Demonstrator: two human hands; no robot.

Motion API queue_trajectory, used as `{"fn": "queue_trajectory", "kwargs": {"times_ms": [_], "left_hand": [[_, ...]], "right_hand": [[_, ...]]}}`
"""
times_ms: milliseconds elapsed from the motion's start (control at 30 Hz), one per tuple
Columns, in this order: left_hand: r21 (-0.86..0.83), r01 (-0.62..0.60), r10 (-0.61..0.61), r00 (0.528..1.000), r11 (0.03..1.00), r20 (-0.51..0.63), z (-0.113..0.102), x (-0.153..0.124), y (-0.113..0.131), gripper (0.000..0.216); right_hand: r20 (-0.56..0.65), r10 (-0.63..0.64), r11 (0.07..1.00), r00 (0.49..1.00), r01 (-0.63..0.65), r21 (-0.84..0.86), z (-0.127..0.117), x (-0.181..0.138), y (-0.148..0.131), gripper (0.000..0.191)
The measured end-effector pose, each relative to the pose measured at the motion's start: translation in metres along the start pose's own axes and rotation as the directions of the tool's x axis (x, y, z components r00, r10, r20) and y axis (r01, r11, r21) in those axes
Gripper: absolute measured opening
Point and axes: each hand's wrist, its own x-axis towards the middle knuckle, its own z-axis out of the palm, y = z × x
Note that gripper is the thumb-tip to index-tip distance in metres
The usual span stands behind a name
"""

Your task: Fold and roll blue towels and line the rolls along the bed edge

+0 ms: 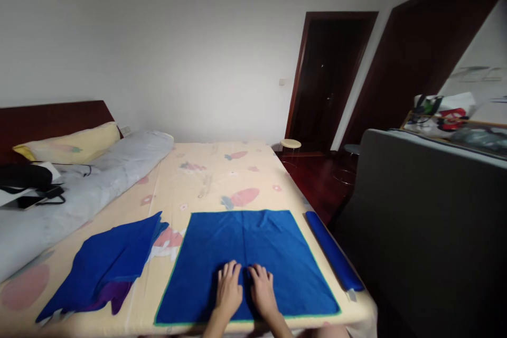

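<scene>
Palms down on the spread blue cloth (pixel 253 243), close to the front edge of the bed (pixel 206 174).

Side by side, left hand (pixel 228 291) and right hand (pixel 262 291), fingers open and flat, gripping nothing, pressed on the near middle of the cloth. Near hem just short of the mattress edge at 6 o'clock. Heap of blue cloths (pixel 106 264) at 9 o'clock, apart; rolled blue towel (pixel 333 256) at 3 o'clock along the side edge. Bare sheet open from 11 to 1 o'clock; grey quilt roll (pixel 99 179) at 10.
</scene>
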Motion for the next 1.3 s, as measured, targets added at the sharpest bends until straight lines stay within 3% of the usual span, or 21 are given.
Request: {"fn": "queue_trajectory", "kwargs": {"times_ms": [67,133,200,367,433,500,600,733,867,967,1033,1133,1200,1300], "left_hand": [[-0.03,-0.052,0.055,0.994,0.998,0.092,0.011,0.009,0.01,0.069],[-0.013,-0.055,0.056,0.991,0.998,0.121,0.008,0.009,-0.004,0.069],[0.053,-0.005,0.002,0.998,0.999,0.064,-0.005,-0.002,-0.039,0.065],[0.232,0.193,-0.167,0.977,0.953,-0.129,-0.041,-0.057,-0.156,0.055],[0.268,0.213,-0.179,0.973,0.94,-0.145,-0.049,-0.076,-0.188,0.054],[0.281,0.211,-0.174,0.973,0.936,-0.151,-0.055,-0.084,-0.202,0.052],[0.241,0.196,-0.151,0.969,0.95,-0.193,-0.06,-0.071,-0.186,0.05],[0.128,0.052,-0.02,0.971,0.99,-0.238,-0.05,-0.027,-0.115,0.056],[0.076,-0.072,0.078,0.993,0.994,-0.084,-0.025,0.02,-0.041,0.069],[0.054,-0.085,0.085,0.996,0.995,0.004,-0.01,0.039,-0.026,0.07],[0.058,-0.088,0.089,0.996,0.994,-0.012,-0.008,0.039,-0.044,0.062],[0.102,0.003,0.008,0.994,0.995,-0.107,-0.016,0.021,-0.104,0.051],[0.14,0.131,-0.104,0.978,0.981,-0.183,-0.025,0.002,-0.15,0.049],[0.152,0.159,-0.135,0.978,0.976,-0.157,-0.036,-0.023,-0.2,0.048]], "right_hand": [[0.048,-0.026,0.999,0.998,0.025,0.022,0.002,0.004,-0.007,0.064],[0.035,-0.025,1.0,0.999,0.025,-0.004,-0.002,0.0,0.013,0.062],[-0.037,0.037,0.997,0.999,-0.04,-0.073,-0.013,-0.009,0.054,0.059],[-0.183,0.189,0.944,0.965,-0.23,-0.236,-0.041,-0.043,0.176,0.053],[-0.191,0.198,0.933,0.961,-0.245,-0.262,-0.047,-0.052,0.2,0.05],[-0.22,0.212,0.921,0.952,-0.27,-0.281,-0.048,-0.052,0.202,0.047],[-0.264,0.193,0.929,0.945,-0.262,-0.26,-0.041,-0.036,0.166,0.044],[-0.142,0.044,0.994,0.989,-0.058,-0.095,-0.019,0.001,0.084,0.058],[0.005,-0.07,0.995,0.998,0.069,0.074,0.0,0.034,0.012,0.066],[0.081,-0.133,0.985,0.988,0.122,0.121,0.003,0.048,-0.001,0.063],[0.073,-0.104,0.991,0.992,0.097,0.094,-0.002,0.051,0.019,0.056],[-0.042,0.063,0.998,0.997,-0.062,0.017,-0.016,0.046,0.084,0.046],[-0.137,0.196,0.979,0.971,-0.201,-0.021,-0.026,0.037,0.137,0.046],[-0.225,0.326,0.938,0.918,-0.344,-0.049,-0.034,0.026,0.193,0.05]]}}
